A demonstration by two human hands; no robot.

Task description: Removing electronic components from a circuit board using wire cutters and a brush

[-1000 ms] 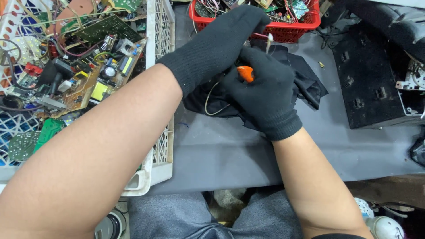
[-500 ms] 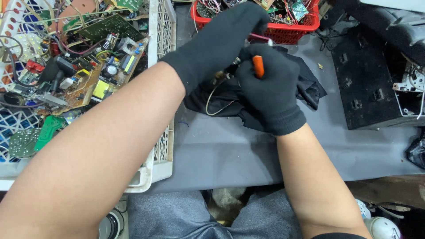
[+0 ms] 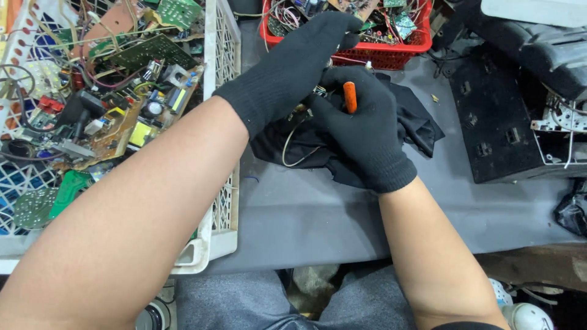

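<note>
Both my hands wear black knit gloves and meet over a black cloth (image 3: 422, 125) on the grey table. My right hand (image 3: 361, 125) is closed around a tool with an orange handle (image 3: 349, 96), its tip hidden. My left hand (image 3: 287, 67) reaches across from the left and pinches a small electronic part (image 3: 319, 91) against the right hand. A thin pale wire loop (image 3: 287, 150) hangs below the part onto the cloth. How the tool meets the part is hidden by my fingers.
A white plastic crate (image 3: 221, 195) at left holds several circuit boards and wires. A red basket (image 3: 391, 52) of electronic scrap stands at the back. A black device housing (image 3: 495, 122) lies at right. Grey table (image 3: 306, 220) spreads in front of me.
The orange-handled tool has turned more upright in my right hand and both hands have shifted slightly to the right over the cloth. My left hand keeps its pinch.
</note>
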